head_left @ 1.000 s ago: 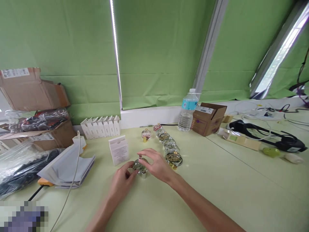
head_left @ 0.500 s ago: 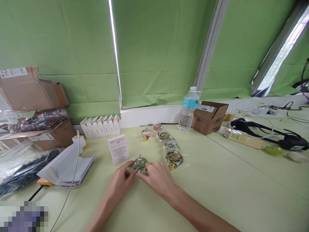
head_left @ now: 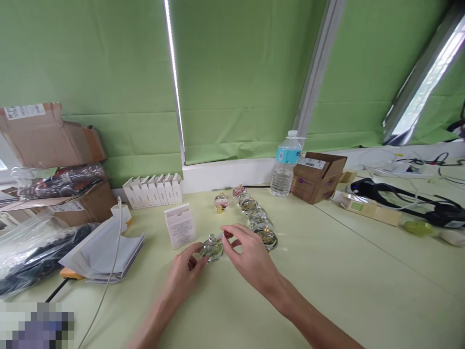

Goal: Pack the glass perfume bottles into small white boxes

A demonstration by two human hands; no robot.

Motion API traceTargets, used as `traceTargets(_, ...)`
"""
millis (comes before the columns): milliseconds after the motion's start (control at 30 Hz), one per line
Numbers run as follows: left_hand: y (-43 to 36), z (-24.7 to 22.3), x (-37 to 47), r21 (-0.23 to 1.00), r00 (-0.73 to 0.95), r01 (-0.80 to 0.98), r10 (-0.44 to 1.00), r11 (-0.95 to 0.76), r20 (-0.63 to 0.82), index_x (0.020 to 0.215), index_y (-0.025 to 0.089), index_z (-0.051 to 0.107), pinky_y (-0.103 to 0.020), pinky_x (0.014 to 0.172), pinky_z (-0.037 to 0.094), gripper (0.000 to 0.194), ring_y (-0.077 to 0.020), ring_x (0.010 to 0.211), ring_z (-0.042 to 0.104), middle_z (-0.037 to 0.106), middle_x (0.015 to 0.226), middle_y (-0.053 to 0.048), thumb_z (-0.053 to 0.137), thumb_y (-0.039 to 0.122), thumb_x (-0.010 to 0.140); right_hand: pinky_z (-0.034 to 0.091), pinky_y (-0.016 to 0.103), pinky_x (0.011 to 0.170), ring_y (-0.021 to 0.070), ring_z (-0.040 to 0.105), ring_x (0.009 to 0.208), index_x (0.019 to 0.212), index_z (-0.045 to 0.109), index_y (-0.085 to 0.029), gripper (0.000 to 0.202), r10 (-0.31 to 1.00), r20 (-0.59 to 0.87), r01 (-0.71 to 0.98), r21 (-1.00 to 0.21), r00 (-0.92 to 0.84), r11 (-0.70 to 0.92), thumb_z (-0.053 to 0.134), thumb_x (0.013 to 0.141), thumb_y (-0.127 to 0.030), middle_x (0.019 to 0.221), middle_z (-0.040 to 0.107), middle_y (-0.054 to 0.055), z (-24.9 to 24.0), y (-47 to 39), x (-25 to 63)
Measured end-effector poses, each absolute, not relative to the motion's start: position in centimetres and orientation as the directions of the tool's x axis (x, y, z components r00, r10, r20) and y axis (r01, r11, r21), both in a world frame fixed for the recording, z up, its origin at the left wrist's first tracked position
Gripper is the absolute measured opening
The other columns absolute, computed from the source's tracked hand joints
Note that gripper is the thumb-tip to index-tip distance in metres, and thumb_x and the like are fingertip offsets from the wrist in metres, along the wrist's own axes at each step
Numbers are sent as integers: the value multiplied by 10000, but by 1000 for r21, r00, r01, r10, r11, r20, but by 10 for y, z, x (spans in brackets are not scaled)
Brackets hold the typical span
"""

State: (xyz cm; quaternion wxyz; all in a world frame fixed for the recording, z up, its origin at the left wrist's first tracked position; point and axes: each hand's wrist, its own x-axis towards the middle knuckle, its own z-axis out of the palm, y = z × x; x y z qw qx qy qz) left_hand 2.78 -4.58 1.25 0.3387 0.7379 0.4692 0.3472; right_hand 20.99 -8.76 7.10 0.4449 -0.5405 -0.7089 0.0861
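A round, clear glass perfume bottle (head_left: 211, 249) with a silver spray top stands upright on the table. My left hand (head_left: 187, 265) grips its left side, thumb at the front and fingers behind. Just right of the spray top is my right hand (head_left: 249, 252), its thumb and bent fingertips a little apart; I make out nothing held in them. Behind my right hand a row of similar bottles (head_left: 258, 218) runs back, the far one pinkish. Behind the held bottle stands a white carton (head_left: 180, 226) with its top open. A pink bottle (head_left: 221, 200) has a gold cap (head_left: 219, 209) in front of it.
Several slim white boxes (head_left: 154, 190) line the back wall. Folded papers (head_left: 109, 257), a white cable (head_left: 115, 257) and cardboard boxes (head_left: 54, 140) are at left. A water bottle (head_left: 285, 167), a brown box (head_left: 317, 177) and a black headset (head_left: 403, 203) stand at right.
My right hand has come off the right side of the perfume bottle and risen beside its spray top. The left hand keeps its hold. The view has shifted slightly.
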Motion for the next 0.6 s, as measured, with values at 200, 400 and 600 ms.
traceTargets(200, -49, 13, 28, 792, 363, 502, 915, -349, 174, 1039, 230, 623, -212, 522, 326, 271, -101, 536, 404, 540, 632, 50, 516, 382, 841, 527, 296, 720, 158, 612, 803, 1137, 558, -228, 243, 783, 622, 662, -593, 15, 459, 516, 907, -296, 990, 649, 38, 71, -90, 206)
traceTargets(400, -50, 10, 27, 766, 381, 522, 906, -374, 183, 1038, 253, 615, -216, 544, 331, 251, -104, 555, 403, 540, 648, 53, 510, 383, 850, 517, 282, 729, 169, 595, 927, 1051, 598, -235, 169, 780, 609, 731, -467, -142, 498, 487, 924, -228, 980, 669, 22, 65, -85, 205)
traceTargets(600, -50, 9, 26, 770, 392, 507, 899, -388, 195, 1048, 254, 614, -218, 543, 333, 258, -106, 571, 424, 613, 759, 35, 504, 373, 848, 513, 282, 801, 161, 596, 1000, 1103, 608, -242, 211, 793, 581, 715, -475, -183, 513, 498, 923, -251, 1059, 670, 24, 60, -83, 207)
